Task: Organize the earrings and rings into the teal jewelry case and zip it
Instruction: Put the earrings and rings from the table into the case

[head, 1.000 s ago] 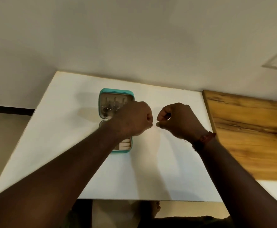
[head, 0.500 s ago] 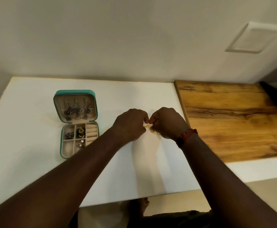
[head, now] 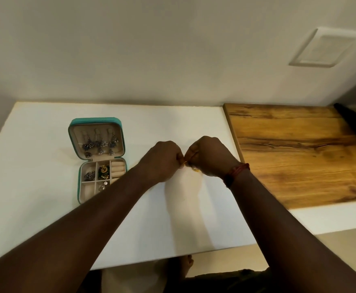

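The teal jewelry case (head: 74, 132) lies open on the white table (head: 35, 187), lid upright at the back. Several dark dangling earrings (head: 100, 143) hang inside the lid. The tray's compartments hold a dark cluster (head: 89, 175), a gold and green piece (head: 104, 171) and a clear stone piece (head: 103, 185), beside cream ring rolls (head: 118, 169). To the right of the case, my left hand (head: 162, 159) and my right hand (head: 209, 156) meet fingertip to fingertip, both pinching a small gold earring (head: 185, 162). A gold bit (head: 195, 169) shows under my right hand.
A wooden board (head: 299, 153) covers the table's right part. A dark object (head: 354, 121) lies at its far right edge. A white wall with a vent plate (head: 327, 47) stands behind. My foot (head: 186, 264) shows below the table's front edge.
The view swung left to right a second ago, so the case now sits left of my hands. My hands closed together over the small gold piece and have stayed there since.
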